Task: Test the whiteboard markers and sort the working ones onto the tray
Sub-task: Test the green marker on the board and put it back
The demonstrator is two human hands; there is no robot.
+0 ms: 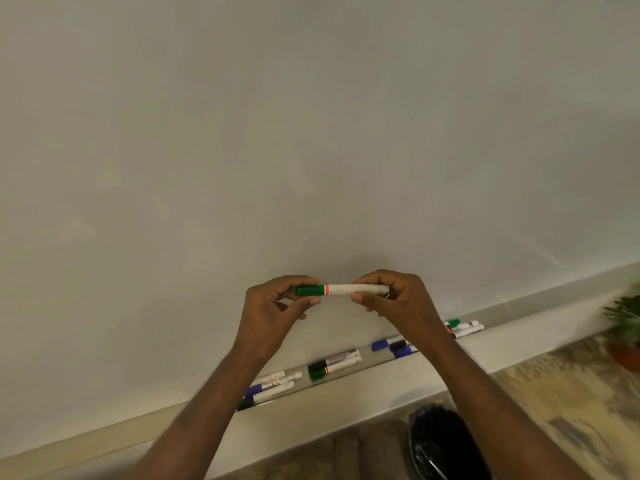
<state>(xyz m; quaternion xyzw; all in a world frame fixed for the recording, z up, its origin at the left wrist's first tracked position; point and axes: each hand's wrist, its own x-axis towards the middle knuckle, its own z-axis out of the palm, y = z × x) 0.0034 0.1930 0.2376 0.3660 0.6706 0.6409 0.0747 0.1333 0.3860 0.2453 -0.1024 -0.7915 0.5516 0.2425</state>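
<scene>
A white marker with a green cap (341,289) is held level in front of the whiteboard (311,133). My left hand (273,313) pinches its green cap. My right hand (398,303) grips the white barrel end. The cap sits on the marker. Below, the board's tray (377,367) carries several more markers: a blue and white group (273,386) at the left, a black-capped and a green-capped one (334,364) in the middle, blue ones (394,346) partly behind my right arm, and a green and white group (464,328) further right.
A black bin with a liner (440,441) stands on the patterned floor under the tray. A potted plant (623,327) is at the right edge. The whiteboard surface fills the upper view and carries no marks.
</scene>
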